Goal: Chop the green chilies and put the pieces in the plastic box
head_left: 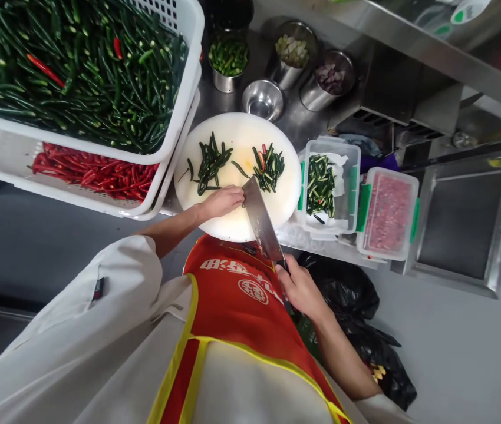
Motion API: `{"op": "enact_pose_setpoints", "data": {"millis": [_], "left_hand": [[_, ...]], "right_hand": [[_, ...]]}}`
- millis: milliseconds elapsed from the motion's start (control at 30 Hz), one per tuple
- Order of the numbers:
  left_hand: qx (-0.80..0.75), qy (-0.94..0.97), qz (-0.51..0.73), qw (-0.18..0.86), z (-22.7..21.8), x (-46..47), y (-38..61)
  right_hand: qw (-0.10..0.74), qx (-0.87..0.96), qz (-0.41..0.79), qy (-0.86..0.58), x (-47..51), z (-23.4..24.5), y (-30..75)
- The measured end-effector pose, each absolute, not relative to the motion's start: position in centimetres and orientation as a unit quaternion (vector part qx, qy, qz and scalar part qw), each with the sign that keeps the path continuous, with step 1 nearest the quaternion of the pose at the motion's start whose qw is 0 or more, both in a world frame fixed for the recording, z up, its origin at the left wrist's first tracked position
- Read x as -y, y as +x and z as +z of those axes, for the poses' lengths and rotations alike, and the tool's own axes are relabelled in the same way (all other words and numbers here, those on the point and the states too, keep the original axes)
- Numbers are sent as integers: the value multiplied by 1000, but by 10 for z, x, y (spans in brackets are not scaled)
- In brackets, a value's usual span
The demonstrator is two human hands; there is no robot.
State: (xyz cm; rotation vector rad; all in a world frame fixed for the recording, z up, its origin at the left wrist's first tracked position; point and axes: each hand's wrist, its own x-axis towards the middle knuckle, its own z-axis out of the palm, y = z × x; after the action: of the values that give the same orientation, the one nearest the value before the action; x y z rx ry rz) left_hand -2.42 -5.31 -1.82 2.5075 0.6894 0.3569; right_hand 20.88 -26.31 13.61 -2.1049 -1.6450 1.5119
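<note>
My right hand (300, 285) is closed round the dark handle of a cleaver (261, 218), whose broad blade reaches over the near part of a round white cutting board (237, 227). Beside the blade's tip, my left hand (224, 201) rests on the board with its fingers curled. A green bit shows at its fingertips, likely a chili, mostly hidden. Whole green chilies (211, 165) lie in a loose pile on the board's left. Cut green chilies (270, 169), with a few red pieces among them, form a heap on the right side.
At left, a white basket of green chilies (100, 76) sits above one of red chilies (100, 174). Right of the board stand a tub of cut chilies (320, 188) and a lidded box of pinkish food (387, 212). Metal containers and a steel bowl (263, 100) line the back.
</note>
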Motion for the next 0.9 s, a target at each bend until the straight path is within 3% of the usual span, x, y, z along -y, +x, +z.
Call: {"op": "enact_pose_setpoints", "data": {"millis": [167,400,533,667,833,900], "left_hand": [[-246,915,154,279,-21,51,-25],[-239,915,142,291,-24,50,-27],[-266,902,151,305,-14,35,-26],[-381,875,186,235,-3,1,-16],[-370,913,27,169,1,-36,-2],[-403,899,50,167,4,-34,-1]], "right_hand": [[24,541,495,-679,262,134,209],[46,579,429,-692,232,79,191],[73,562,443,-695,238,86,203],[84,548,456,-696,263,101,216],[91,529,521,-664,270,95,220],[105,497,545,-667,265,89,222]]}}
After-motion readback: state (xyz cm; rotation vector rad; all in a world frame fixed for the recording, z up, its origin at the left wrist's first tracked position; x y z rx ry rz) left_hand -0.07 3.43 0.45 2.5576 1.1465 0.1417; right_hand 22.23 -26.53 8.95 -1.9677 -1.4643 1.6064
